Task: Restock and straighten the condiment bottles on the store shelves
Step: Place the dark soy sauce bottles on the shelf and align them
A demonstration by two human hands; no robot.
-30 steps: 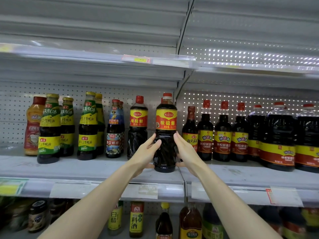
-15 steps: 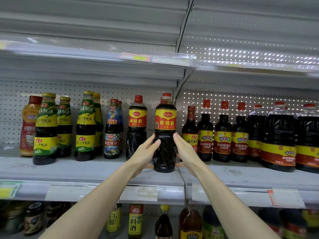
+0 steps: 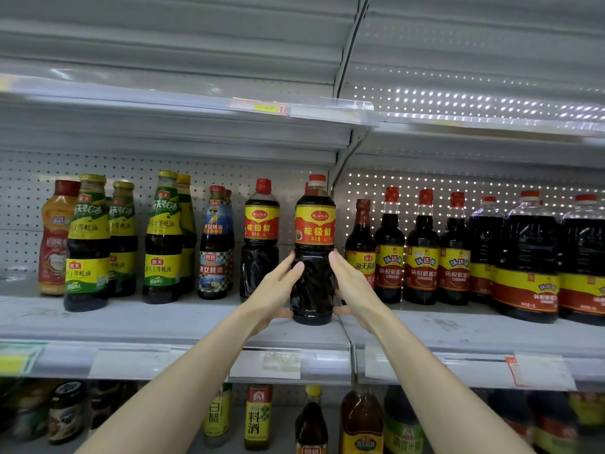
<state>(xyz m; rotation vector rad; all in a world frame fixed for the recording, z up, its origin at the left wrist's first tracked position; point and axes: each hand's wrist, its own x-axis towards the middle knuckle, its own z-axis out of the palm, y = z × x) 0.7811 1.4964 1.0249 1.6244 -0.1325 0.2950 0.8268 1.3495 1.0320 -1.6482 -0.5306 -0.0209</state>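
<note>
On the middle shelf [image 3: 170, 317], near its right end, I have the dark soy sauce bottle [image 3: 313, 257] standing upright, base on the deck. My left hand [image 3: 278, 290] and right hand [image 3: 352, 288] press its lower body from both sides, fingers wrapped around it. Risk: uneven side pressure could tip this tall bottle into the matching bottle [image 3: 261, 237] just beside it.

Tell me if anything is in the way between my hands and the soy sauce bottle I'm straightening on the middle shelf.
Nothing visible is. The left hand and right hand already press on opposite sides of the soy sauce bottle, which stands upright near the front edge of the shelf. The matching bottle stands apart on its left.
</note>
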